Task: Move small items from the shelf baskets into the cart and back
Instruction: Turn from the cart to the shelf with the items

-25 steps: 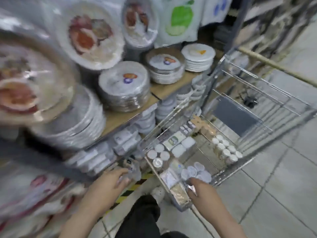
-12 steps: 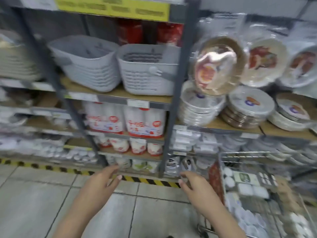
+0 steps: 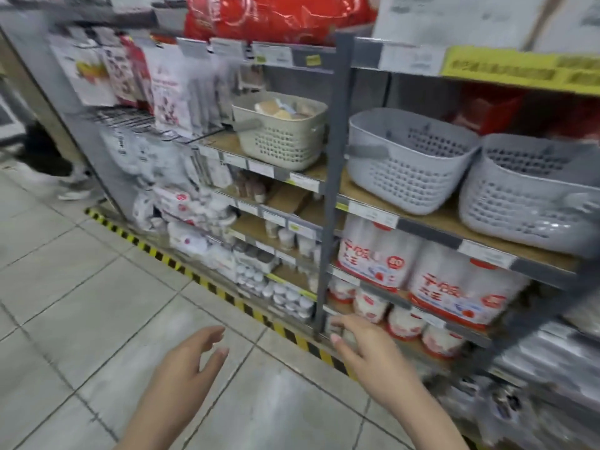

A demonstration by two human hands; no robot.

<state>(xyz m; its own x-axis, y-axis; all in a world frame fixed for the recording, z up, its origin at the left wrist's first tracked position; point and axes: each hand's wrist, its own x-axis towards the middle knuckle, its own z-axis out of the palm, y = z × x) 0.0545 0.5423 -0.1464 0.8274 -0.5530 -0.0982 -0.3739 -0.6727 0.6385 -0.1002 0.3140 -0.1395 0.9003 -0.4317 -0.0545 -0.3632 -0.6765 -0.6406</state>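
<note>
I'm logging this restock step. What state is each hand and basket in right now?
left hand: open, holds nothing.
right hand: open, holds nothing.
beige basket: upright on shelf, holds items.
middle grey basket: upright on shelf, contents not visible.
right grey basket: upright on shelf, contents not visible.

Red-labelled cup packs (image 3: 418,271) fill a lower shelf; yellow-black hazard tape (image 3: 201,280) edges the tiled floor (image 3: 81,303).

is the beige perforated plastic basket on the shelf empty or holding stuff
Holding stuff: the beige perforated plastic basket shows tan and white rounded items above its rim.
</note>
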